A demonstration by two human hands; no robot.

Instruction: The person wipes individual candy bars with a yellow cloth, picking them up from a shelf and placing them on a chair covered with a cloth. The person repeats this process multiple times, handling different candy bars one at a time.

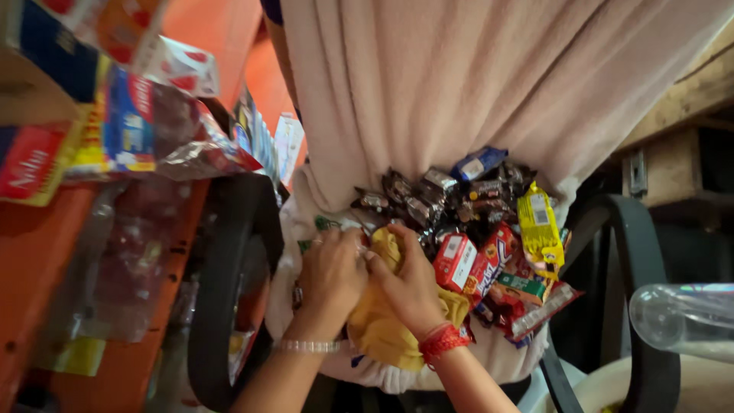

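Together, a yellow plastic bag (386, 321) is gripped by the left hand (330, 277) and right hand (409, 287), fingers closed on its mouth, beside snack packets (474, 229) heaped on a cloth-covered chair (474, 92).

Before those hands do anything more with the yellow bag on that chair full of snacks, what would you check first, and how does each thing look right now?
1. Both hands on the yellow bag: ok; left hand and right hand grip its top edge.
2. Bag mouth open: cannot tell; the fingers cover it.
3. Bag supported: ok; it lies on the pale cloth draped over the chair.
4. Snack packets within reach: ok; the pile lies right beside the right hand.
5. Pile stable: not ok; a yellow packet and others lean toward the black armrest.
6. Clear plastic bottle out of the way: ok; apart at lower right.
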